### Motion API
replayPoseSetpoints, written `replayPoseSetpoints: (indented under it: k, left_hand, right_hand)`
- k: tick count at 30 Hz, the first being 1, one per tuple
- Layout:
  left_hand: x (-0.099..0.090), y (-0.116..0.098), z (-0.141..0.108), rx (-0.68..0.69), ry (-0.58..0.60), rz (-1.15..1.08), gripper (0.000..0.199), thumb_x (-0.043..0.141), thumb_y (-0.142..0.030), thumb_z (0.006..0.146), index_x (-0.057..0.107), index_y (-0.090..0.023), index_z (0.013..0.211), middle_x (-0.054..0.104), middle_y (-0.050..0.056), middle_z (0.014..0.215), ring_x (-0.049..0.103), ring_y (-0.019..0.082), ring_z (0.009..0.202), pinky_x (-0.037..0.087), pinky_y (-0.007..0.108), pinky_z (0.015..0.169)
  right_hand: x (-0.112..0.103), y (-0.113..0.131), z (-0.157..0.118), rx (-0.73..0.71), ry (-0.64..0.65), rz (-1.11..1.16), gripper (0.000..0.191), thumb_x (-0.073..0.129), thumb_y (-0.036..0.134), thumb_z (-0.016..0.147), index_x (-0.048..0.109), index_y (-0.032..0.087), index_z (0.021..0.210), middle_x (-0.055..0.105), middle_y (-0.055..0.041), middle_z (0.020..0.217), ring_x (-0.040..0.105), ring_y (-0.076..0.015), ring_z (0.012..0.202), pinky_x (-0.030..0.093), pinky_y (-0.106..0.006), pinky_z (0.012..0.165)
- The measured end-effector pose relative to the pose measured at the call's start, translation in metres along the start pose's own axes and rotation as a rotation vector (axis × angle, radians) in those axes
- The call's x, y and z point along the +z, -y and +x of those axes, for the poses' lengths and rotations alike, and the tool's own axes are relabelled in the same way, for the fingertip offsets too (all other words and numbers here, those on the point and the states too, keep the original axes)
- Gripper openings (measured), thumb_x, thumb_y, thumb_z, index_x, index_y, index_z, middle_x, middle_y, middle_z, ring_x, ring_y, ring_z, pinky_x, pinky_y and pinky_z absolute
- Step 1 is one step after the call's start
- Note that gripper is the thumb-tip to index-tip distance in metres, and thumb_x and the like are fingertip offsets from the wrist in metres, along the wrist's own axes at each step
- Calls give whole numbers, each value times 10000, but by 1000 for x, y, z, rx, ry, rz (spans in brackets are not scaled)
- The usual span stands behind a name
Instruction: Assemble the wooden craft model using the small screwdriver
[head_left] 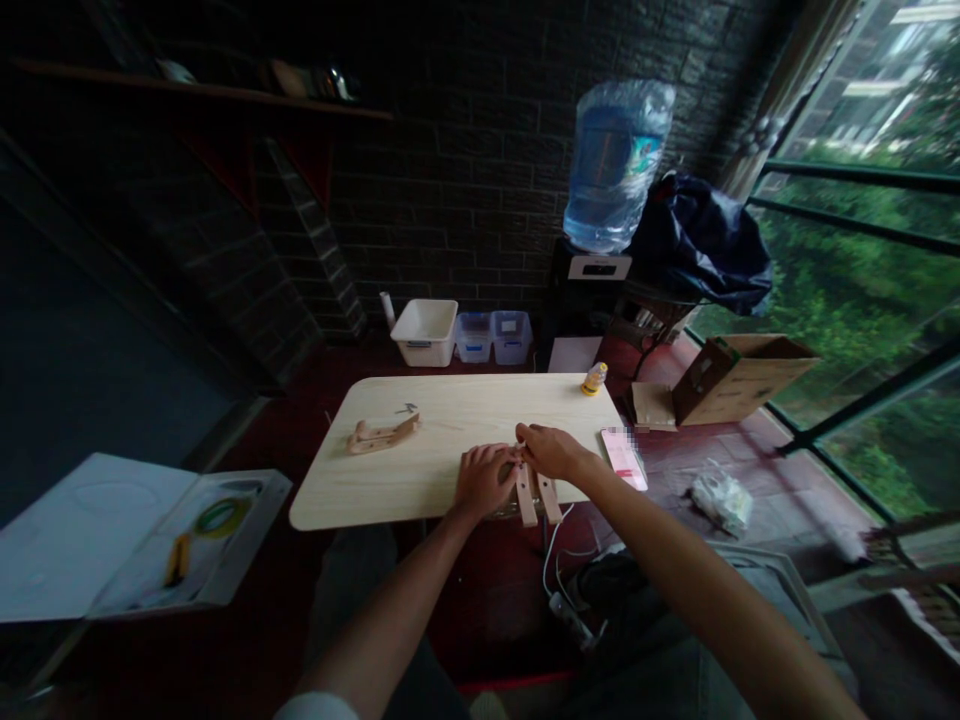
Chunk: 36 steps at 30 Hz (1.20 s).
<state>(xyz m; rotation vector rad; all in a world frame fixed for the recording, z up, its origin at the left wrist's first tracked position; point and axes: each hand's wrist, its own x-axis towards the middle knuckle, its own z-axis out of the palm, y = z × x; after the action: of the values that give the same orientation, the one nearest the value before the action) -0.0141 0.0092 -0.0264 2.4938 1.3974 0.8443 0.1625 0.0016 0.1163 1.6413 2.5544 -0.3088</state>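
A wooden assembly with two light strips (527, 497) and dark holes lies at the table's front edge, its strips jutting toward me. My left hand (486, 478) rests over its left side, with fingers bent across it and the thumb toward the strips. At the far end of the strips, my right hand (547, 450) is closed in a pinch beside the left fingertips. What it pinches is too small and covered to make out. Farther left on the table lies another wooden frame (384, 436), with small dark metal pieces (407, 408) behind it.
The pale table (450, 400) also bears a yellow-capped bottle (594, 379) and a pink-screened phone (624, 458). An open white case (247, 500) stands at left. Plastic bins (425, 333), a water dispenser (600, 268) and a cardboard box (731, 385) stand beyond. A white cable (553, 550) hangs in front.
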Motion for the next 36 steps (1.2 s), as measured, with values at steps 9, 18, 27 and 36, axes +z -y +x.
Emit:
replayPoseSetpoints:
  k: [9, 18, 27, 36]
  left_hand:
    - [-2, -1, 1, -7, -5, -12, 204, 619, -360, 909, 687, -343, 1101, 659, 23, 1276, 548, 257, 1221, 383, 475, 1081]
    - [-1, -1, 1, 12, -9, -3, 162, 596, -359, 928, 682, -329, 1062, 651, 19, 1294, 539, 251, 1237, 387, 470, 1075]
    - [-1, -3, 1, 7, -10, -9, 167, 608, -346, 917, 692, -338, 1061, 654, 17, 1285, 543, 250, 1233, 379, 473, 1084]
    - [-1, -3, 1, 8, -18, -16, 149, 589, -357, 931, 673, -327, 1050, 653, 10, 1291, 540, 240, 1245, 375, 466, 1089]
  right_hand:
    - [3, -3, 3, 52, 26, -18, 306, 441, 352, 1038, 495, 142, 1254, 706, -191, 1177, 690, -279, 1089, 494, -333, 839]
    - [-10, 4, 0, 76, 54, -20, 376, 433, 439, 1040, 534, 154, 1264, 729, -193, 1135, 710, -298, 1056, 511, -346, 815]
    - [-9, 4, 1, 75, 58, -76, 313, 458, 353, 1038, 551, 134, 1241, 717, -211, 1156, 707, -285, 1077, 523, -344, 855]
    - [-16, 4, -1, 29, 51, -71, 344, 471, 416, 1029, 567, 151, 1226, 729, -187, 1128, 711, -303, 1059, 532, -355, 824]
